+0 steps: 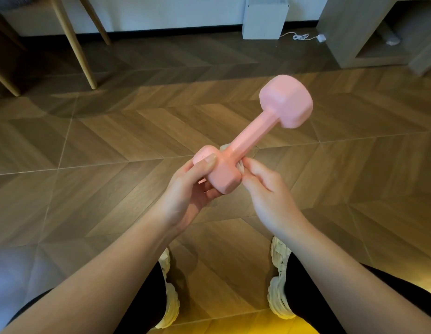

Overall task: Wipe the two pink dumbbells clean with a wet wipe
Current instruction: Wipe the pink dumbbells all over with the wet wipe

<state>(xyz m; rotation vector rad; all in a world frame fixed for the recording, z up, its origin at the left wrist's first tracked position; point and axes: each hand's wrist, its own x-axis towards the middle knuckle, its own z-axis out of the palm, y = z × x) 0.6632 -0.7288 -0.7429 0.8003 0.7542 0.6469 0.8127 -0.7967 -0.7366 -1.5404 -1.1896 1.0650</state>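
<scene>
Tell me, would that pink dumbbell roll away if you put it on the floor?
Probably not far; this dumbbell looks flat-sided at its ends. It seems stiff, sticking straight out with the left hand gripping one end. Its handle shines by the wipe, so maybe slippery.

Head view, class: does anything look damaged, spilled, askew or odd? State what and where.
Nothing stands out. The matte pink dumbbell looks intact; the left hand grips its near head, the right hand holds a white wet wipe around its handle. Only one dumbbell shows.
</scene>
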